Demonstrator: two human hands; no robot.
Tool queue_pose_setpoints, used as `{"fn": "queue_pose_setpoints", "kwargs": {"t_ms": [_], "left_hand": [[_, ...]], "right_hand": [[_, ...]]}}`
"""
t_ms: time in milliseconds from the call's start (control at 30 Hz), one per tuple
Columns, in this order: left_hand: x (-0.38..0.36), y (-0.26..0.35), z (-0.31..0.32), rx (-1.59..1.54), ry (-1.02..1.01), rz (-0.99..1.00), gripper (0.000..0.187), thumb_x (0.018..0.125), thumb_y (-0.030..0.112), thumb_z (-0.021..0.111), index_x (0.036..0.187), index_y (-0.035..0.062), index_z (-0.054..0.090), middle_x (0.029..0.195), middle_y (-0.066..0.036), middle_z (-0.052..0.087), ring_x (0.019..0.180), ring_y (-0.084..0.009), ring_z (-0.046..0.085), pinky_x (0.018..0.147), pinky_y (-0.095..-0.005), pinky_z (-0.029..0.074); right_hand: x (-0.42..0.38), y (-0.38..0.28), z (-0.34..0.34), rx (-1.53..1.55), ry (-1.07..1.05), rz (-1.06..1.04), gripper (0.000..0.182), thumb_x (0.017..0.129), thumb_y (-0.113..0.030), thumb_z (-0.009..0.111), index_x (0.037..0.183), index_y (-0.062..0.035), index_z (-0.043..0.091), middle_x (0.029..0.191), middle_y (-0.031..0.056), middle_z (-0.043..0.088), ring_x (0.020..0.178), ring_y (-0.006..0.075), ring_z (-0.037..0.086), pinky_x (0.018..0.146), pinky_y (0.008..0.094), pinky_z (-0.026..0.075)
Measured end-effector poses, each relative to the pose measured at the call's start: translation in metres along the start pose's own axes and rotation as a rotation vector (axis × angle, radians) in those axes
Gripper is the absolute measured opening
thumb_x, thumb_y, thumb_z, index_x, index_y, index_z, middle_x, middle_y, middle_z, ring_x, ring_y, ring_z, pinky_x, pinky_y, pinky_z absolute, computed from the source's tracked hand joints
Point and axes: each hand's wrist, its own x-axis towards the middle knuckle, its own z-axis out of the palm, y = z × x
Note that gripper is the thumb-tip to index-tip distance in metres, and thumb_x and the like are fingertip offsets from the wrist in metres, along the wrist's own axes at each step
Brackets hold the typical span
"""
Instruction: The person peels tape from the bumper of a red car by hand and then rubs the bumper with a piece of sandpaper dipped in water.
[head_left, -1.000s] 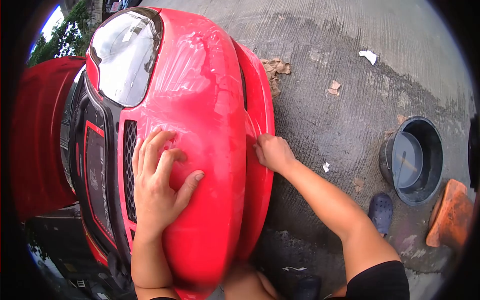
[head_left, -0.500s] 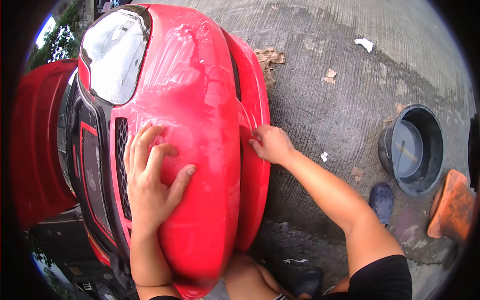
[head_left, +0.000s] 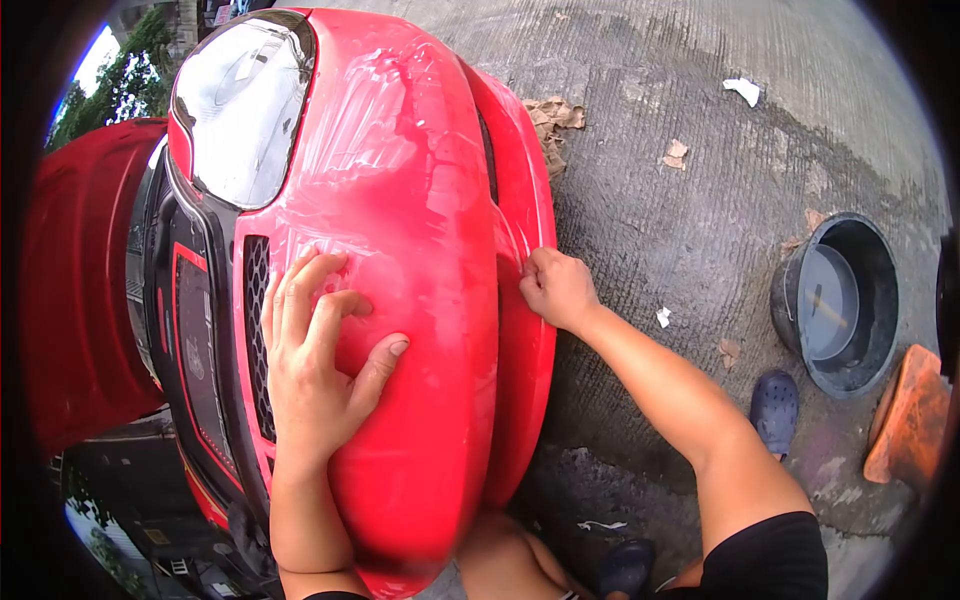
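A glossy red car front bumper (head_left: 425,430) fills the middle of the view, with whitish, wet-looking streaks on its upper part. My left hand (head_left: 325,365) rests on it beside the black mesh grille (head_left: 258,330), fingers spread and bent, thumb apart. At the bumper's lower lip (head_left: 527,400), my right hand (head_left: 562,290) is closed, with its curled fingers against the red edge. Whatever those fingers may hold is hidden. Above my left hand sits the clear headlight (head_left: 245,115).
On the wet, ribbed concrete (head_left: 640,230) at the right stands a black bucket (head_left: 850,370) with liquid in it. An orange block-like object (head_left: 908,420) and a blue clog (head_left: 775,410) are near it. Crumpled brown paper (head_left: 550,125) lies by the bumper. The raised red hood (head_left: 90,280) is at left.
The whole view has shifted slightly, so the car and bucket appear farther right. My right hand's fingers have curled in more tightly at the lip. My left hand keeps its place on the bumper.
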Motion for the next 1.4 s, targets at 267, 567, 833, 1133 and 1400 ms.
{"fn": "queue_pose_setpoints", "kwargs": {"t_ms": [267, 567, 833, 1133, 1400], "left_hand": [[0.000, -0.002, 0.002, -0.005, -0.010, 0.001, 0.039, 0.080, 0.027, 0.091, 0.104, 0.0060, 0.069, 0.143, -0.016, 0.063, 0.141, -0.0434, 0.054, 0.119, -0.0560, 0.040], [-0.001, -0.002, 0.003, -0.001, -0.016, 0.002, 0.039, 0.081, 0.027, 0.091, 0.104, 0.0048, 0.068, 0.148, -0.018, 0.061, 0.141, -0.0439, 0.053, 0.119, -0.0562, 0.039], [0.000, -0.003, 0.005, 0.002, -0.021, 0.012, 0.041, 0.083, 0.030, 0.090, 0.102, 0.0025, 0.067, 0.147, -0.020, 0.062, 0.140, -0.0450, 0.054, 0.118, -0.0563, 0.040], [0.001, -0.002, 0.005, -0.003, -0.022, 0.014, 0.040, 0.083, 0.028, 0.090, 0.102, 0.0019, 0.066, 0.147, -0.021, 0.062, 0.140, -0.0450, 0.054, 0.118, -0.0566, 0.041], [0.000, -0.002, 0.004, -0.002, -0.031, 0.007, 0.040, 0.084, 0.027, 0.090, 0.103, 0.0018, 0.065, 0.148, -0.021, 0.061, 0.143, -0.0449, 0.053, 0.119, -0.0567, 0.040]], "right_hand": [[-0.005, 0.029, -0.008, -0.036, -0.027, 0.016, 0.021, 0.096, -0.018, 0.072, 0.086, -0.0024, 0.062, 0.087, 0.0186, 0.069, 0.080, 0.0428, 0.072, 0.071, 0.0527, 0.056], [0.005, 0.005, -0.018, -0.053, -0.107, -0.112, 0.032, 0.095, -0.036, 0.081, 0.098, -0.0048, 0.073, 0.098, 0.0156, 0.073, 0.088, 0.0419, 0.075, 0.080, 0.0523, 0.060], [0.032, 0.024, -0.025, 0.187, -0.265, -0.156, 0.026, 0.088, -0.023, 0.088, 0.093, -0.0014, 0.075, 0.089, 0.0166, 0.075, 0.082, 0.0364, 0.074, 0.074, 0.0460, 0.058], [0.028, 0.034, -0.028, 0.243, -0.237, -0.211, 0.011, 0.089, -0.010, 0.081, 0.093, -0.0016, 0.076, 0.086, 0.0137, 0.072, 0.073, 0.0295, 0.071, 0.072, 0.0401, 0.059], [0.022, 0.025, -0.024, -0.023, -0.245, -0.291, 0.014, 0.091, -0.014, 0.074, 0.096, -0.0018, 0.077, 0.095, 0.0167, 0.074, 0.087, 0.0402, 0.074, 0.081, 0.0486, 0.062]]}}
